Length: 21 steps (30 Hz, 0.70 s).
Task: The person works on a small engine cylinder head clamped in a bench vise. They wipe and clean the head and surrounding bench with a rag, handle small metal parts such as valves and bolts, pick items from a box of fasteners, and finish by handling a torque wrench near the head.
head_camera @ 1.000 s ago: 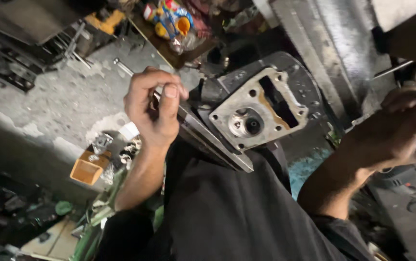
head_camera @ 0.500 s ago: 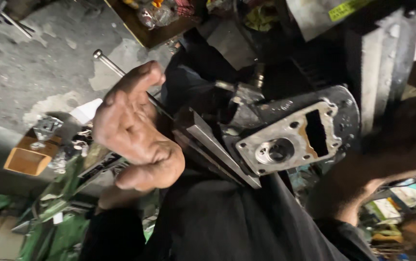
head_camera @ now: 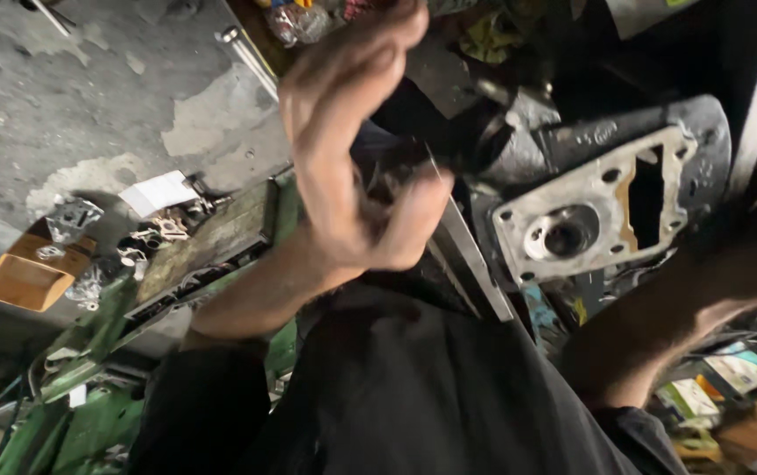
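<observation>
Dim scene overall, lit from upper left where the concrete floor [head_camera: 88,97] read brightest; right side and top right fell into deep shadow. The left hand [head_camera: 361,149] was motion-blurred, fingers smeared, and the right hand [head_camera: 748,264] was dark and soft. The pale engine part [head_camera: 598,211] caught mild glare, edges reasonably sharp.

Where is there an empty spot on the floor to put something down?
The grey concrete floor at upper left is bare, bordered by the metal rod and white paper. Crowded: small metal parts by the orange tray, and clutter around the engine casting.
</observation>
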Motion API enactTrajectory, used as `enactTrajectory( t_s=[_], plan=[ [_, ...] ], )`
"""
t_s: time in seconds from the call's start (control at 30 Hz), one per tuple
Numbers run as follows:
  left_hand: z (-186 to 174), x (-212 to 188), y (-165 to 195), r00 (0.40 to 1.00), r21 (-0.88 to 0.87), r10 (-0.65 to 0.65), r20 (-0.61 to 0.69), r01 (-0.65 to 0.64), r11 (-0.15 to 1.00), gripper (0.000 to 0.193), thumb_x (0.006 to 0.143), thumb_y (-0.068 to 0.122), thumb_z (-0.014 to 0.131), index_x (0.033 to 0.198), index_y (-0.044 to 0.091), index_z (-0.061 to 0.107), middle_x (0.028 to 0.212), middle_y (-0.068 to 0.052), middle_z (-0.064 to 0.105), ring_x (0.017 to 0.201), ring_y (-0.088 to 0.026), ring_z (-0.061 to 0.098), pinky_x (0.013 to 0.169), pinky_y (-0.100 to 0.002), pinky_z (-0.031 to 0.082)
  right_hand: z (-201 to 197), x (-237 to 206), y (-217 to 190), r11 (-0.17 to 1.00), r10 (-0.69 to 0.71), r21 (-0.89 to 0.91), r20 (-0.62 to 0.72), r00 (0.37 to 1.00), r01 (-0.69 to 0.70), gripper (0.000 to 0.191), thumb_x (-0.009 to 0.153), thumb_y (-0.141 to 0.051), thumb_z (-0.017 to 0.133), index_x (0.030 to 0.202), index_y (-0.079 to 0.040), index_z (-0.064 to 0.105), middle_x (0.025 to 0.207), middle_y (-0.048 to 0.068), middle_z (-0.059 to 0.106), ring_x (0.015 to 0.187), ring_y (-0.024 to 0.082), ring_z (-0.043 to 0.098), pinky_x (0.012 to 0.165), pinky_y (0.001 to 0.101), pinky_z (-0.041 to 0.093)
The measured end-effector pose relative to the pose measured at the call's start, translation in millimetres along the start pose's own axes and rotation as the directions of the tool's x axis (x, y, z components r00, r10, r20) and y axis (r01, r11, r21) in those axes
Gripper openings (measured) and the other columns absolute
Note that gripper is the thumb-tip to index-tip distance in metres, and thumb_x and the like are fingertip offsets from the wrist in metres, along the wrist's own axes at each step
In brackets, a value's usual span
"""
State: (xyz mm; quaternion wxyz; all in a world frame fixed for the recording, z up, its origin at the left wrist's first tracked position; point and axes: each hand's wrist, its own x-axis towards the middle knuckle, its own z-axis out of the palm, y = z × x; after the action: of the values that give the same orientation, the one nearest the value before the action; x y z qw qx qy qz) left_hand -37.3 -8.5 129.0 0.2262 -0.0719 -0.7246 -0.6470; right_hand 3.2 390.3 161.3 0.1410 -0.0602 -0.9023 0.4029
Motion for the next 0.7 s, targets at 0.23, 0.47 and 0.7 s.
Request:
enactTrajectory(
  t_s=[0.23, 0.47, 0.7],
  plan=[
    [8, -11, 32, 0.992, 0.339, -0.100, 0.071, 0.070, 0.938, 0.046, 0.108, 0.019, 0.077, 0.142, 0.011, 0.047, 0.133, -0.006, 0.053, 0.119, -0.022, 0.052, 0.102, -0.036, 0.043, 11, 13, 8, 0.989, -0.083, -0.108, 0.119, 0.989, 0.096, 0.020, 0.121, -0.007, 0.055, 0.121, 0.005, 0.071, 0.109, 0.012, 0.071, 0.088, 0.017, 0.062, 0.079, 0.0274, 0.051],
    [19, -19, 38, 0.992, 0.294, -0.124, 0.040, 0.107, 0.950, 0.033, 0.104, 0.008, 0.067, 0.133, 0.007, 0.051, 0.125, -0.008, 0.057, 0.109, -0.019, 0.058, 0.094, -0.030, 0.047, 33, -6, 19, 0.990, -0.131, -0.079, -0.158, 0.979, 0.119, 0.020, 0.119, -0.004, 0.062, 0.121, 0.008, 0.076, 0.113, 0.015, 0.077, 0.093, 0.018, 0.065, 0.085, 0.0315, 0.057],
    [32, -29, 37, 0.975, 0.237, -0.219, 0.030, 0.206, 0.949, 0.024, 0.107, -0.007, 0.054, 0.128, 0.003, 0.049, 0.119, -0.005, 0.057, 0.100, -0.012, 0.062, 0.090, -0.025, 0.051, 47, -38, 35, 0.922, -0.278, 0.032, -0.638, 0.718, 0.385, 0.031, 0.112, -0.012, 0.059, 0.116, 0.017, 0.069, 0.109, 0.023, 0.077, 0.094, 0.025, 0.074, 0.084, 0.0440, 0.063]
  ],
)
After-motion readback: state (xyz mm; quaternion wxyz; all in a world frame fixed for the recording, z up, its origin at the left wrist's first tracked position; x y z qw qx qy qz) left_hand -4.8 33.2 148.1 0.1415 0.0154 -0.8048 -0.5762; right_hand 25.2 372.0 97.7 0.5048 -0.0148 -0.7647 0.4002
